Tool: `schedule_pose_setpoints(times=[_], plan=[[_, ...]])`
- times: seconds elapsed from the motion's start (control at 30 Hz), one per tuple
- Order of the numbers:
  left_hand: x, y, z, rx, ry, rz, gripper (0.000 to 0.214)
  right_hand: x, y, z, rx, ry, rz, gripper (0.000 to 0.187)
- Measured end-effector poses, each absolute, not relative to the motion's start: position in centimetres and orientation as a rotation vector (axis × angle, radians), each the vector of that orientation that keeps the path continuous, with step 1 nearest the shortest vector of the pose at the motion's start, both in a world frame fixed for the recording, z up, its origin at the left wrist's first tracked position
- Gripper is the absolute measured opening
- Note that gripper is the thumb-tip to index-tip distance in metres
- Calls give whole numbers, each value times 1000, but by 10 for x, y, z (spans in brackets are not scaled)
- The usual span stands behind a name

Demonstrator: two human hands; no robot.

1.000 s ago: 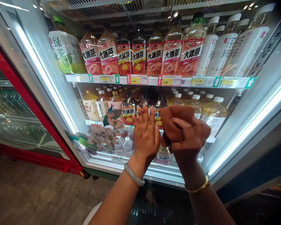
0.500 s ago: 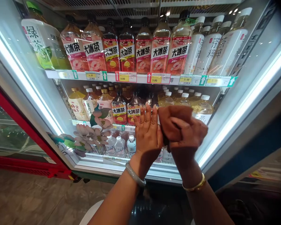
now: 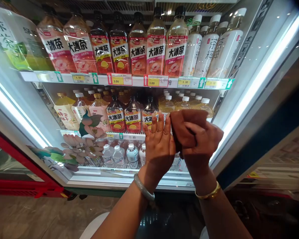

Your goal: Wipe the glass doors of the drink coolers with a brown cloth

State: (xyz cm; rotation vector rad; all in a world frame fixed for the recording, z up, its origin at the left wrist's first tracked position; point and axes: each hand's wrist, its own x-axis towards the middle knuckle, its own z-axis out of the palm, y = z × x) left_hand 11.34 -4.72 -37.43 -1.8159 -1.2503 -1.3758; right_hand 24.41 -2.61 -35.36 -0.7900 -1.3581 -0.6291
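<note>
My right hand (image 3: pixel 203 146) is closed around a folded brown cloth (image 3: pixel 186 124) and presses it against the glass door (image 3: pixel 239 96) of a drinks fridge, at the height of the middle shelf. My left hand (image 3: pixel 160 146) lies flat beside it, fingers stretched upward and together, palm toward the glass. A pale bangle sits on my left wrist and a gold bangle on my right. Behind the glass stand tea bottles with red labels (image 3: pixel 137 53) on the top shelf and smaller ones (image 3: pixel 116 114) on the middle shelf.
White-labelled bottles (image 3: pixel 221 49) fill the top shelf's right end; a green tea bottle (image 3: pixel 12 39) stands at far left. Price tags (image 3: pixel 119 79) line the shelf edge. Small water bottles (image 3: pixel 132 154) sit below. A flower sticker (image 3: pixel 79 147) marks the glass. A red fridge frame (image 3: pixel 15 159) stands left.
The view has shifted right and slightly down, so the shelves slide left in the picture. Both hands stay together on the glass, the cloth still in my right hand.
</note>
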Motion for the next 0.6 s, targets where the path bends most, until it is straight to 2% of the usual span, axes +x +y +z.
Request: schedule_pose_setpoints(times=[0.33,0.47,0.6], plan=[[132,-42,-381,-1838,-1175,-1384,77,249,-29,-363,-799,-1406,-581,26],[137,-45,-379,-1876,-1223,-1349,78,280,-23,-354,-813,-1388,-679,22],[145,-48,-377,-1898,-1197,-1338,83,306,-19,-349,-899,-1255,-639,24]])
